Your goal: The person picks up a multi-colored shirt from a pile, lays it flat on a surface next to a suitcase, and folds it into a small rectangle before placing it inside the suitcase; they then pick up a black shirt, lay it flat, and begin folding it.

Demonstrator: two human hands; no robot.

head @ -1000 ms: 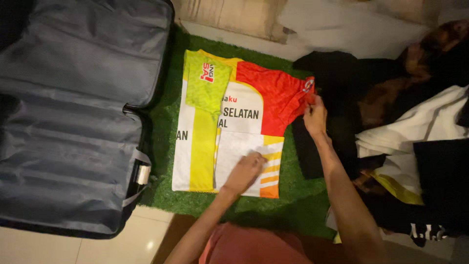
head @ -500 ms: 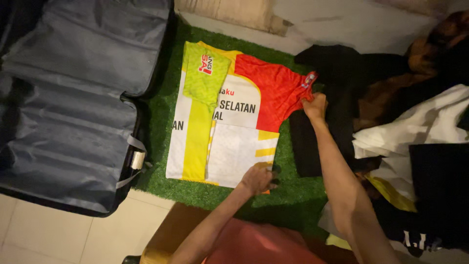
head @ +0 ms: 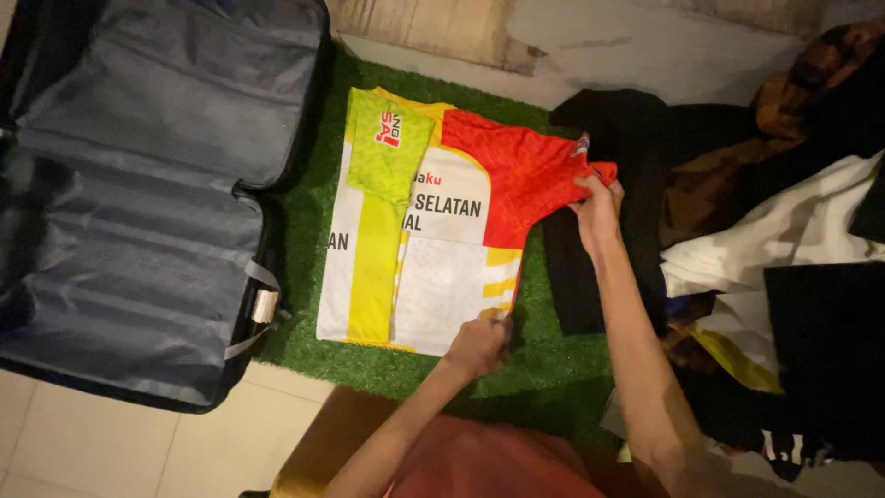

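A sports jersey in white, yellow-green and red lies flat on a green turf mat. Its left sleeve is folded over the body. My left hand pinches the jersey's lower right hem and lifts that edge a little off the mat. My right hand grips the red right sleeve near its end, with the cloth bunched in the fingers.
An open dark grey suitcase with straps lies at the left of the mat. A pile of black, white and brown clothes sits at the right. Pale tiled floor shows at the bottom left.
My left hand went from pressing flat on the jersey's body to its lower right corner, and now lifts the hem. My right hand keeps hold of the red sleeve and has raised it slightly.
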